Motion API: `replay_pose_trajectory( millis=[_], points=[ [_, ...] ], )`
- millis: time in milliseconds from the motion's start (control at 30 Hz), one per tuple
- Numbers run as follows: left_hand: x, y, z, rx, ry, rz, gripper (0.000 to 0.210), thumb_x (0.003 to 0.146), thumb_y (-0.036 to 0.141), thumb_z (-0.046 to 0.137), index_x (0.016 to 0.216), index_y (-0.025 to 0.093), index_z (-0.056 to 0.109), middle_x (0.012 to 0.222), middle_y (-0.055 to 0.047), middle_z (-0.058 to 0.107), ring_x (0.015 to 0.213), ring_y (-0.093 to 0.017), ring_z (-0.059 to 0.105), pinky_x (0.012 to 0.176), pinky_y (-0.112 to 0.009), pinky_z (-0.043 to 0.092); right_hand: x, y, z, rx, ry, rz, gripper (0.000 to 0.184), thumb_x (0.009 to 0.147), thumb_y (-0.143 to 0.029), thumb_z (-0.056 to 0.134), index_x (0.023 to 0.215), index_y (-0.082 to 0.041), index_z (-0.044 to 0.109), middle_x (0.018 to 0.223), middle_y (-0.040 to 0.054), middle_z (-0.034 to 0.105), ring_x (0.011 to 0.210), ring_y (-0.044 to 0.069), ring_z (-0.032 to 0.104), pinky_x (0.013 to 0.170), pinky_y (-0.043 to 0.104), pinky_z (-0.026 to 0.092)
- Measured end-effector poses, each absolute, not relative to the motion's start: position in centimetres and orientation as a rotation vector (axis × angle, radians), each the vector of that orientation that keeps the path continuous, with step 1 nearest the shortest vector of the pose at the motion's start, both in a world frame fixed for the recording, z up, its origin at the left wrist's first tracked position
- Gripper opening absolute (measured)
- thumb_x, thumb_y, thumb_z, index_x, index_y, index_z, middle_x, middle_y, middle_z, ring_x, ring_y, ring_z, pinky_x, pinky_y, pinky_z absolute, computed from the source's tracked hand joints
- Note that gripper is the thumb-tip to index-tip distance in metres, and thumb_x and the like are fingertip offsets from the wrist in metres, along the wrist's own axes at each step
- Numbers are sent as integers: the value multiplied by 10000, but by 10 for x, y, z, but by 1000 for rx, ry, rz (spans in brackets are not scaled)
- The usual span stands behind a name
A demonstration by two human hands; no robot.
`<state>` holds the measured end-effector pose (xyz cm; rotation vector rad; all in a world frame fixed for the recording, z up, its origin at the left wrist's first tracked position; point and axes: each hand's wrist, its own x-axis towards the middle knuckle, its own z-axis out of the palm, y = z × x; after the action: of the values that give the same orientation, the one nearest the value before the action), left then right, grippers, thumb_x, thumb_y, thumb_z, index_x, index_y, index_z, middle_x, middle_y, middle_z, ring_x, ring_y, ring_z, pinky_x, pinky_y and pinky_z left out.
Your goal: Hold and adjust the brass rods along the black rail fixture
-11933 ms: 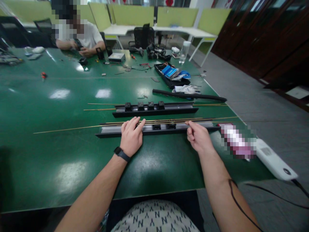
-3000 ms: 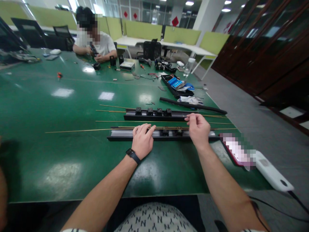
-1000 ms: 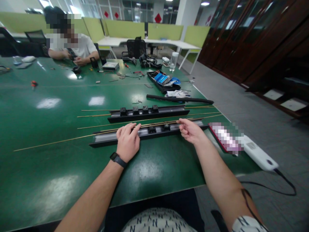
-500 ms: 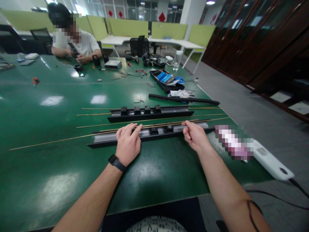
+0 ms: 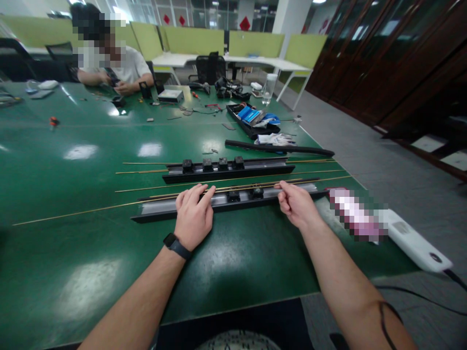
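Note:
A long black channel (image 5: 155, 210) with a pale inner face lies across the table in front of me. A thin brass rod (image 5: 73, 213) runs lengthwise along its far edge and sticks out far to the left. My left hand (image 5: 193, 209) rests on the channel, fingers stretched out, fingertips at the rod. With thumb and index finger pinched and the other fingers curled, my right hand (image 5: 294, 201) holds the rod nearer the right end. Between the hands, two small black blocks (image 5: 234, 195) sit in the channel.
Behind lies a second black channel (image 5: 229, 175) with several black blocks and brass rods. Farther back are a black tube (image 5: 277, 148), gloves (image 5: 275, 139) and a black tray (image 5: 251, 129). A white power strip (image 5: 416, 240) is at the right edge. A person (image 5: 127, 68) sits across the table.
Both hands keep nearly the same places on the channel and rod. The view has shifted very slightly; nothing was picked up or let go.

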<state>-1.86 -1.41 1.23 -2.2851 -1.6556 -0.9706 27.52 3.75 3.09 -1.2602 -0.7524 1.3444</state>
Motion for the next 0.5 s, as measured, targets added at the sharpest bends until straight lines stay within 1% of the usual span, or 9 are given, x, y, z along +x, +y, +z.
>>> replay_pose_trajectory(
  millis=[200,300,500],
  points=[
    [-18,-16,15,-2282,-1686,-978,435,952,149,500,1357,254,619,1341,-94,652,1297,-263,563,1109,-478,349,276,34,33,-1286,-737,1331,153,916,-267,646,850,-130,670,472,-33,550,281,57,354,256,151,195],
    [-17,-17,16,-2285,-1695,-987,437,950,151,503,1356,260,621,1336,-97,654,1288,-264,567,1108,-481,351,277,33,32,-1295,-725,1331,153,915,-260,631,840,-131,667,467,-32,548,276,60,351,253,155,192],
    [-18,-17,15,-2303,-1685,-970,452,950,149,488,1376,253,602,1367,-104,638,1339,-268,536,1129,-488,338,276,34,32,-1295,-720,1331,152,907,-271,639,844,-135,664,463,-33,545,272,61,344,255,160,193]
  ],
)
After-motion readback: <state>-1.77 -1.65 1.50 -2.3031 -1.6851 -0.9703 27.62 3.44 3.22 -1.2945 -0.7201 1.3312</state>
